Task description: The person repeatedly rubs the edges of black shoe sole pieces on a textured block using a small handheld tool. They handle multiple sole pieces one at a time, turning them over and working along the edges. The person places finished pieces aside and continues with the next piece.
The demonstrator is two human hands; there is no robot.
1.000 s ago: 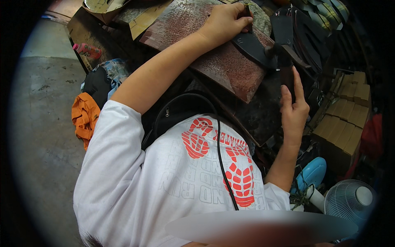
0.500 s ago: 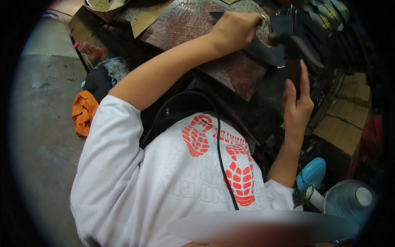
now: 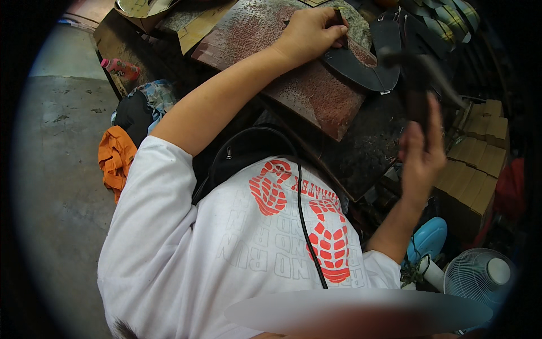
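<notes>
My left hand is closed around a short dark punch-like tool with a yellowish top, held over the board. Partly under that hand lies a flat, curved black sheet piece, on a worn reddish-brown board with a pitted surface. To the right my right hand grips the dark handle of a hammer, its index finger stretched along the handle. The hammer is raised, blurred by motion, and its long curved head is apart from the tool. The tool's lower end is hidden by my fingers.
More black pieces and patterned strips lie at the far right. Stacked cardboard boxes, a blue round object and a white fan stand right. A pink bottle and orange cloth are left.
My left hand has moved a little left with its tool, uncovering more of the black piece. My right hand has drawn the hammer right and toward me.
</notes>
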